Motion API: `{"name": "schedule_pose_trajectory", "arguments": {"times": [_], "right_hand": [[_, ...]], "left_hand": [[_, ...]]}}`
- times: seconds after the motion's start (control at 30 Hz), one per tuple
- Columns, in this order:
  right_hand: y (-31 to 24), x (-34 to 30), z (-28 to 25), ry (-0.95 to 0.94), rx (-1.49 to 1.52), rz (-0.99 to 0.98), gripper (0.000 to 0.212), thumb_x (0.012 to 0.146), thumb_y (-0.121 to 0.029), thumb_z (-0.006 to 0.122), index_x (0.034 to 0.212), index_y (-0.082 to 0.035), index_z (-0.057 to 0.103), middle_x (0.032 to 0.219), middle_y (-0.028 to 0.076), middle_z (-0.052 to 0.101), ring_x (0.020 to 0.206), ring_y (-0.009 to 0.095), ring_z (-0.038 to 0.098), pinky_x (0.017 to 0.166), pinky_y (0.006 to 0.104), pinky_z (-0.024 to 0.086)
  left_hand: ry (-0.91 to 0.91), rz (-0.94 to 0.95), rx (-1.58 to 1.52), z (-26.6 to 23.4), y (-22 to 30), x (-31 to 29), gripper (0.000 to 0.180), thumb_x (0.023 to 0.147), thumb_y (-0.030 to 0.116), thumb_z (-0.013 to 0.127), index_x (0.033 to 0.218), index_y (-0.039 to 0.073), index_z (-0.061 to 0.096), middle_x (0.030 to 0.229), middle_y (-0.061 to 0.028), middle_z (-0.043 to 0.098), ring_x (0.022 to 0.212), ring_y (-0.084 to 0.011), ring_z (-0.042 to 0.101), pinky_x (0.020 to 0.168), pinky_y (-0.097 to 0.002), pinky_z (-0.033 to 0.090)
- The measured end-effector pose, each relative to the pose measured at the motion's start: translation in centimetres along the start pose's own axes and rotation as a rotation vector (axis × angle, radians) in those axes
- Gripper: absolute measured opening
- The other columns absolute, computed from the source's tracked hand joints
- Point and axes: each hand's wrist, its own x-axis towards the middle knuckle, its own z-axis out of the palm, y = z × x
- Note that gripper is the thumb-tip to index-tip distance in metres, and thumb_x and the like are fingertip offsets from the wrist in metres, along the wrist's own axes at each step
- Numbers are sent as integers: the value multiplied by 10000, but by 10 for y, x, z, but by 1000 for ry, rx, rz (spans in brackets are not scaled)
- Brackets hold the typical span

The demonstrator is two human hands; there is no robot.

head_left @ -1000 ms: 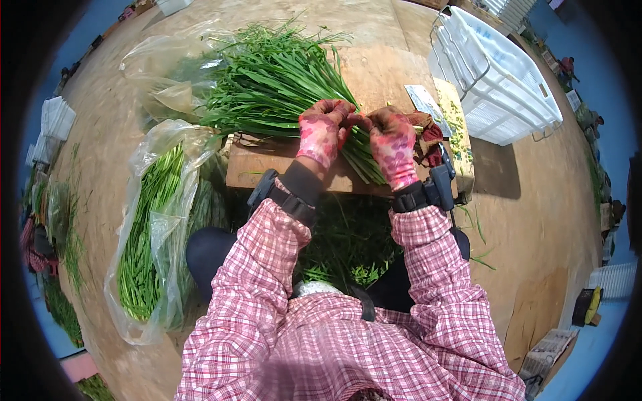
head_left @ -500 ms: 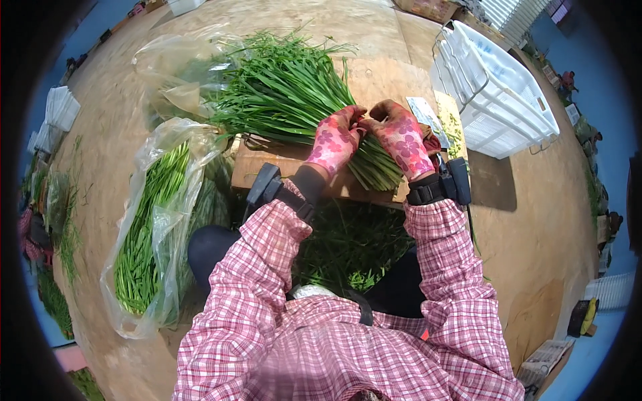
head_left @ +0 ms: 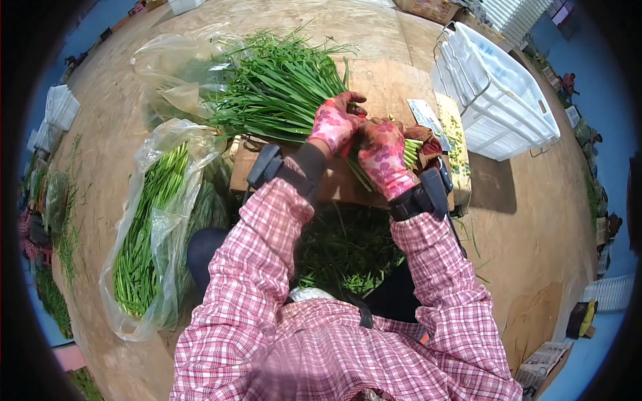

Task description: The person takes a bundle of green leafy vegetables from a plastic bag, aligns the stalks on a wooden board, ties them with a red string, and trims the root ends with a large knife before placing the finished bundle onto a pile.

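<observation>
A large bunch of long green leafy stalks like garlic chives [head_left: 284,93] lies across a low wooden board [head_left: 384,80], leaves to the left and cut ends to the right. My left hand [head_left: 334,123], in a pink floral glove with bare fingertips, rests on the bunch with its fingers curled. Close beside it, my right hand [head_left: 384,154] in a matching glove is closed over the stalk end. A thin red tie [head_left: 362,116] shows between the fingertips; how it runs round the stalks is hidden.
A clear plastic bag [head_left: 157,234] of green stalks stands at left, another crumpled bag [head_left: 170,73] behind it. A white crate [head_left: 495,93] stands at far right. A card [head_left: 428,117], a brown cloth [head_left: 435,144] and cut scraps [head_left: 456,144] lie on the board's right. Loose leaves [head_left: 344,247] lie below.
My right hand has turned and come down and left over the stalk ends, uncovering cut ends beside the cloth. My left hand has shifted slightly up and right. The bunch lies in nearly the same place.
</observation>
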Motion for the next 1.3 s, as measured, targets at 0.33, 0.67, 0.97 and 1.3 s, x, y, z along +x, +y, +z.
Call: {"name": "schedule_pose_trajectory", "arguments": {"times": [0.33,0.67,0.97,1.3], "right_hand": [[48,44,-19,-577,468,339,232,805,-111,584,995,-8,669,924,174,684,868,309,660,769,372,510],[10,23,-13,-270,-152,318,142,794,-184,579,820,-79,672,803,161,661,793,357,646,720,431,508],[52,59,-22,-596,496,358,244,866,-132,597,1077,-23,649,955,151,682,859,203,648,773,310,494],[52,63,-19,-764,561,416,294,802,-141,657,1072,-24,651,981,93,677,924,182,621,816,312,485]], "left_hand": [[160,405,394,13,-13,-55,195,763,14,680,955,34,655,894,-100,628,811,-231,638,702,-303,515],[180,230,506,2,6,-10,97,781,80,670,865,34,676,839,-119,688,760,-231,674,674,-311,528],[53,221,290,3,-1,-33,225,761,48,700,979,25,650,866,-106,671,777,-201,651,698,-305,510],[388,278,448,22,-8,-44,125,748,79,689,854,74,622,800,-119,654,746,-289,641,679,-361,499]]}}
